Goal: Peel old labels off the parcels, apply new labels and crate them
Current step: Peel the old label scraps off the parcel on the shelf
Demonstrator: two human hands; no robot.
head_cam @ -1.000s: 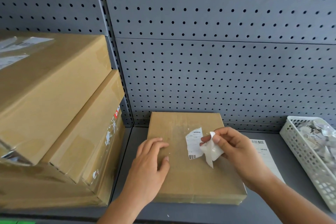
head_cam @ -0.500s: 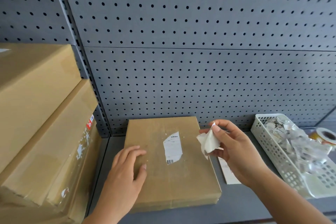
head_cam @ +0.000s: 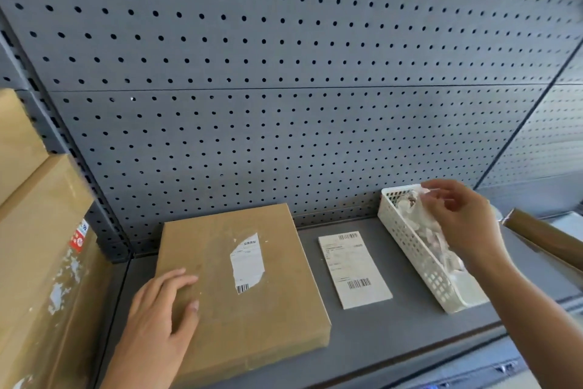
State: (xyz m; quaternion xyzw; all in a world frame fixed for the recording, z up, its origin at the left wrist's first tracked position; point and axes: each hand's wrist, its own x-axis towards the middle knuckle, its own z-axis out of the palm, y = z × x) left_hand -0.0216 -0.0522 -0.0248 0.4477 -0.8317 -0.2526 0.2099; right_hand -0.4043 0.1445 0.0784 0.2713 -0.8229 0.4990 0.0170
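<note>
Parcel (head_cam: 268, 319): flat brown box lying on the grey shelf (head_cam: 394, 335), long axis running from the front edge back toward the pegboard.
Old label (head_cam: 247, 262): torn remnant on the parcel's top, barcode end nearest the front.
Left hand (head_cam: 164, 309): fingers spread, pressing the parcel's near-left corner.
Right hand (head_cam: 463, 221): over the white basket (head_cam: 410, 249), pinching a peeled scrap (head_cam: 424, 202).
New label (head_cam: 355, 268): flat between parcel and basket, lengthwise like the parcel.
</note>
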